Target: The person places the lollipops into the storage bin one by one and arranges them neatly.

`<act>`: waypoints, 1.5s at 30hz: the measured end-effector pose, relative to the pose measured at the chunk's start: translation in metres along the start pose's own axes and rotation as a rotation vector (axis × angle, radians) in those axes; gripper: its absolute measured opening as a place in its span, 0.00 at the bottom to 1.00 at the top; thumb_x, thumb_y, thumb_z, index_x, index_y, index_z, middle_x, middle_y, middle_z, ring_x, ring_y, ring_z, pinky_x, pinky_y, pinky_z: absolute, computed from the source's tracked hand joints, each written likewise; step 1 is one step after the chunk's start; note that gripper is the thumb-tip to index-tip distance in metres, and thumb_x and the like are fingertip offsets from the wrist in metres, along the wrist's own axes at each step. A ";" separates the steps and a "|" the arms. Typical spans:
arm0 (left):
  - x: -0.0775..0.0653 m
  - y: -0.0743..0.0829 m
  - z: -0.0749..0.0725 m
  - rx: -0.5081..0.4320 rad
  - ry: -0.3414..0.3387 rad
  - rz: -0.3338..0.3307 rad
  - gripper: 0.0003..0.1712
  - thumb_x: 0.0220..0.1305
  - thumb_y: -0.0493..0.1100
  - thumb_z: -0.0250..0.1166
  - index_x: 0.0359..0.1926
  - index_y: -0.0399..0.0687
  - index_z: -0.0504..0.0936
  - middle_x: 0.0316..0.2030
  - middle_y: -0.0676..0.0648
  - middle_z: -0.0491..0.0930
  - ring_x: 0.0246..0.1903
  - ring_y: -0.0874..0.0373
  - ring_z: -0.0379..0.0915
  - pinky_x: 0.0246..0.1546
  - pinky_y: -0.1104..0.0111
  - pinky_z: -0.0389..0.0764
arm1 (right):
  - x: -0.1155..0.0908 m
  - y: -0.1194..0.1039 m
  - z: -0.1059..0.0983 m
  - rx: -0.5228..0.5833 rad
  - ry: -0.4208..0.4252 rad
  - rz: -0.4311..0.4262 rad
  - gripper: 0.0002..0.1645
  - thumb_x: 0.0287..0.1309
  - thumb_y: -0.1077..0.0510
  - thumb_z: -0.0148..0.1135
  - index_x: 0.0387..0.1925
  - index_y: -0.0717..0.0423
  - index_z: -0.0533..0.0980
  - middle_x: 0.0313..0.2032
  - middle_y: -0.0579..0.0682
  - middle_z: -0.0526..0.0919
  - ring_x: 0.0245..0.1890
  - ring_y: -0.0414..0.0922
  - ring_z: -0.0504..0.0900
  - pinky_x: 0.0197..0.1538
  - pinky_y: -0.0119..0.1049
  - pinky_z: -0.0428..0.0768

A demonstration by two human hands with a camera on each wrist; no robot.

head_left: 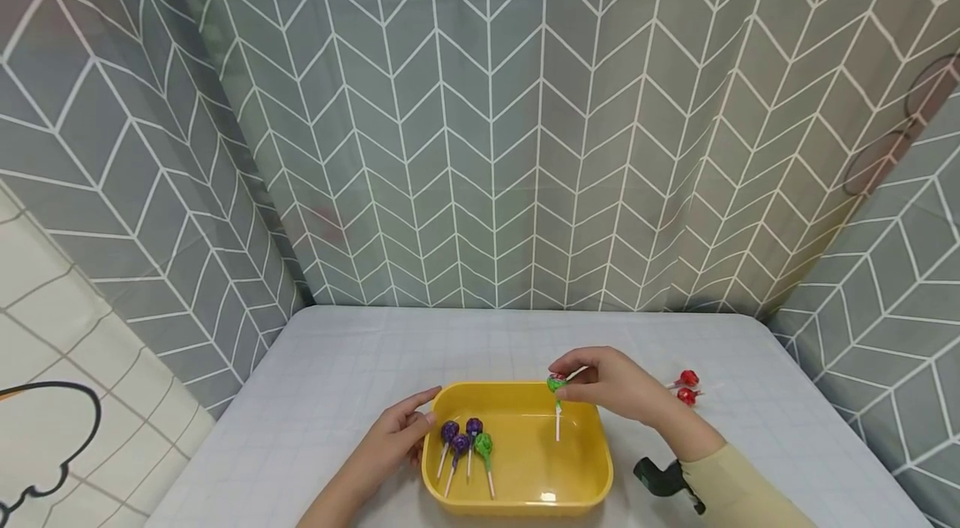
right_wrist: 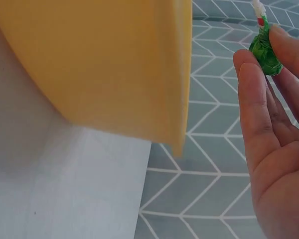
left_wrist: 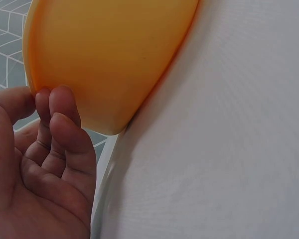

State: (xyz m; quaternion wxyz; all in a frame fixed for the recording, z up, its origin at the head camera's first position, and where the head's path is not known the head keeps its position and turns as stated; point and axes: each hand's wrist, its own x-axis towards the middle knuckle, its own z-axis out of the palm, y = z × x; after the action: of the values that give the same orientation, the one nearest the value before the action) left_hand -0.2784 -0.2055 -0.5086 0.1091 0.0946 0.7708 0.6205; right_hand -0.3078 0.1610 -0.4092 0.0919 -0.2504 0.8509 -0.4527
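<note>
A green-wrapped lollipop (head_left: 557, 384) is pinched between the thumb and fingers of my right hand (head_left: 611, 385), above the right part of a yellow tray (head_left: 517, 508). Its white stick points down in the head view. The right wrist view shows the same lollipop (right_wrist: 265, 55) between the fingertips, apart from the tray's outer wall (right_wrist: 99, 64). At the tray's left edge, my left hand (head_left: 392, 438) holds the rim with thumb and fingers. Inside the tray, on the left, lie several purple lollipops (head_left: 460, 445) and one green lollipop (head_left: 483, 445).
Two red lollipops (head_left: 687, 386) lie on the white-covered table (head_left: 337, 361), to the right beyond my right forearm. A black strap-like object (head_left: 660, 478) is by the right wrist. Grey patterned curtains (head_left: 480, 136) stand behind the table.
</note>
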 end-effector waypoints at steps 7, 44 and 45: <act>0.002 -0.001 0.000 0.008 -0.008 0.012 0.33 0.71 0.55 0.60 0.71 0.47 0.67 0.27 0.43 0.78 0.21 0.55 0.72 0.23 0.67 0.79 | 0.007 -0.006 0.011 -0.066 -0.043 -0.031 0.18 0.56 0.49 0.73 0.47 0.49 0.84 0.41 0.41 0.84 0.38 0.44 0.82 0.43 0.33 0.82; 0.001 -0.002 -0.002 0.022 -0.007 -0.002 0.34 0.71 0.57 0.59 0.72 0.48 0.67 0.28 0.43 0.79 0.22 0.55 0.72 0.23 0.67 0.78 | 0.057 -0.030 0.063 -0.448 -0.281 -0.149 0.10 0.54 0.59 0.74 0.40 0.51 0.86 0.32 0.34 0.83 0.32 0.30 0.78 0.40 0.27 0.78; 0.001 -0.002 -0.002 0.024 -0.006 0.001 0.34 0.71 0.57 0.59 0.72 0.48 0.67 0.27 0.43 0.79 0.22 0.55 0.72 0.23 0.67 0.78 | 0.057 -0.029 0.064 -0.462 -0.287 -0.155 0.09 0.54 0.59 0.74 0.39 0.51 0.86 0.31 0.34 0.83 0.32 0.30 0.78 0.40 0.27 0.78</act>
State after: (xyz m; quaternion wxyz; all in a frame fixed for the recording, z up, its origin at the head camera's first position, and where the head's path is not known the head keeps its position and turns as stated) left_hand -0.2803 -0.2070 -0.5105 0.1101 0.0982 0.7776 0.6112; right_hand -0.3225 0.0719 -0.4183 0.1168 -0.3906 0.8880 -0.2125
